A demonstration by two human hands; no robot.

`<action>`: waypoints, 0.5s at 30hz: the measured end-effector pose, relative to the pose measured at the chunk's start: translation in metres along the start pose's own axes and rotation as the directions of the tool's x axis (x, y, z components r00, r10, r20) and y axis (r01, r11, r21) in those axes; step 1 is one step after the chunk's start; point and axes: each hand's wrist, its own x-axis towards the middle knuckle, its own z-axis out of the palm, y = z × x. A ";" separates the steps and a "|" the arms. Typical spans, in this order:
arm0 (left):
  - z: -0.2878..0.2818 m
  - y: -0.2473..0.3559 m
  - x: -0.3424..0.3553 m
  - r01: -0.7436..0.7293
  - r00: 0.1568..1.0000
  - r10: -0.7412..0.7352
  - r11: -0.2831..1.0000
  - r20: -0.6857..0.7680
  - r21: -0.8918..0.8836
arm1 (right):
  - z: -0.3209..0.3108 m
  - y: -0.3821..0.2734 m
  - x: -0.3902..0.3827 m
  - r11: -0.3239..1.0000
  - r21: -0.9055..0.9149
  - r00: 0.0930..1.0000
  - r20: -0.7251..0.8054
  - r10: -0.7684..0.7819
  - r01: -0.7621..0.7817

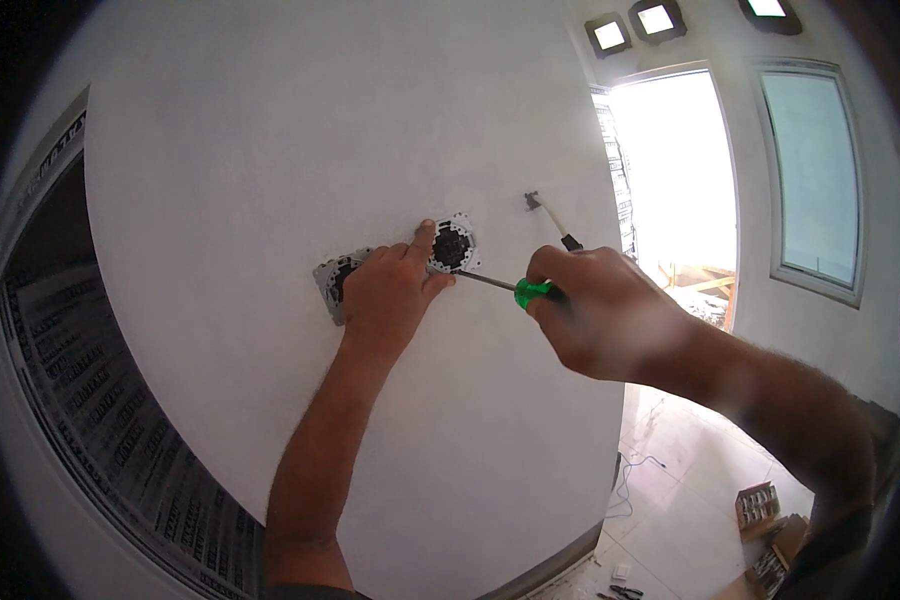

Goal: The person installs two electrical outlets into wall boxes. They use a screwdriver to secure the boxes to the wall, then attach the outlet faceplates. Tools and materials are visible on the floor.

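Observation:
Two electrical socket modules with metal frames sit side by side on the white wall, the right one (pixel 451 242) with a round black centre, the left one (pixel 328 285) partly behind my fingers. My left hand (pixel 388 285) grips the right module at its left and lower edge, covering part of the left one. My right hand (pixel 595 305) is closed around the green handle of a screwdriver (pixel 488 280), whose shaft reaches to the lower edge of the right module; its exact tip is too small to make out.
A small wall fitting (pixel 531 200) with a pale cable is right of the modules. A dark doorway (pixel 90 380) stands left, a bright doorway (pixel 670 170) and window (pixel 810 175) right. Boxes (pixel 758 505), a blue wire (pixel 625 490) and pliers (pixel 625 591) lie on the tiled floor.

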 end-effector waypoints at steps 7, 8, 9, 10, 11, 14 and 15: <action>0.005 -0.001 0.002 -0.020 0.999 0.020 1.000 -0.043 0.003 | 0.000 0.001 0.004 0.996 0.038 0.996 -0.029 0.079 -0.078; 0.002 0.000 0.001 -0.012 1.000 0.013 1.000 -0.023 0.013 | -0.001 -0.003 0.004 0.984 0.122 0.990 -0.036 0.136 -0.130; 0.002 -0.001 0.000 -0.019 0.999 0.020 1.000 -0.035 0.012 | -0.002 -0.006 0.003 0.983 0.107 0.989 -0.002 0.148 -0.147; 0.005 -0.003 -0.002 -0.026 0.999 0.027 1.000 -0.046 0.011 | -0.002 -0.009 0.003 0.983 0.091 0.987 0.032 0.160 -0.162; 0.004 -0.005 -0.002 -0.034 0.998 0.035 0.999 -0.061 0.008 | -0.003 -0.010 0.003 0.982 0.071 0.983 0.062 0.173 -0.178; -0.002 -0.001 0.001 -0.007 1.000 0.007 1.000 -0.025 -0.005 | -0.005 -0.006 0.006 0.980 0.119 0.987 0.015 0.160 -0.161; -0.004 0.002 0.002 0.010 1.000 -0.010 1.000 -0.005 -0.009 | -0.004 -0.005 0.007 0.976 0.126 0.985 0.011 0.175 -0.175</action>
